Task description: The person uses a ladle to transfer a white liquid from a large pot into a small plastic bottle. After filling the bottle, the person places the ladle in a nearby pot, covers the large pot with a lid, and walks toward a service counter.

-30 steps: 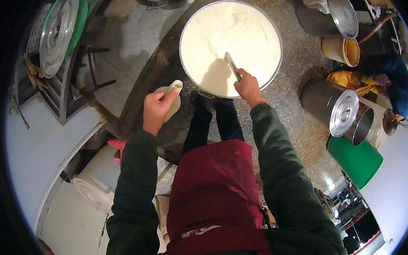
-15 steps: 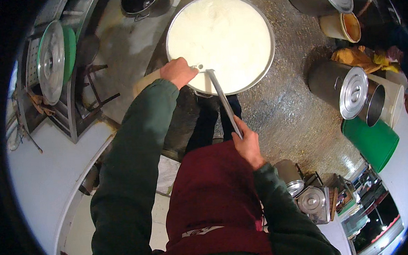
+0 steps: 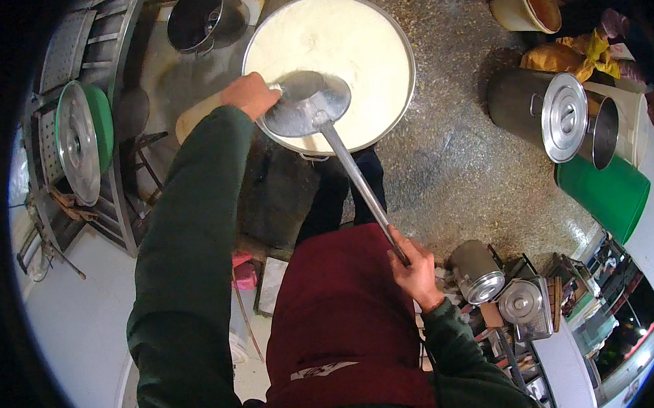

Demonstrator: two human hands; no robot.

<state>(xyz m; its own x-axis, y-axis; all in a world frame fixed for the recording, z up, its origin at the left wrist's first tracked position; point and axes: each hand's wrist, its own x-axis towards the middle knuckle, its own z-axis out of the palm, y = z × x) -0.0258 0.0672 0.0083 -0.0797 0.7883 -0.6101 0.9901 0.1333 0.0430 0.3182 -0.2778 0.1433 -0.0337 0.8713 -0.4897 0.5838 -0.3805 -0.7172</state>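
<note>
A wide pot (image 3: 410,62) full of creamy white contents stands before me. My right hand (image 3: 411,266), closed, grips the long handle of a metal ladle (image 3: 283,112), whose broad round head is raised over the pot's near-left part. My left hand (image 3: 250,94) is closed on a pale jug (image 3: 195,118) at the pot's left rim, beside the ladle head; my forearm and fingers partly hide the jug.
On the left are a metal rack (image 3: 117,38), lids (image 3: 77,142) and a dark pot (image 3: 202,20). On the right stand a lidded pot (image 3: 516,108), a bucket (image 3: 523,9), sacks (image 3: 554,61), a green barrel (image 3: 600,199) and smaller pots (image 3: 476,270).
My right hand has moved back toward my body, drawing the ladle head up out of the white contents. My left hand has risen to the pot's left rim with the jug.
</note>
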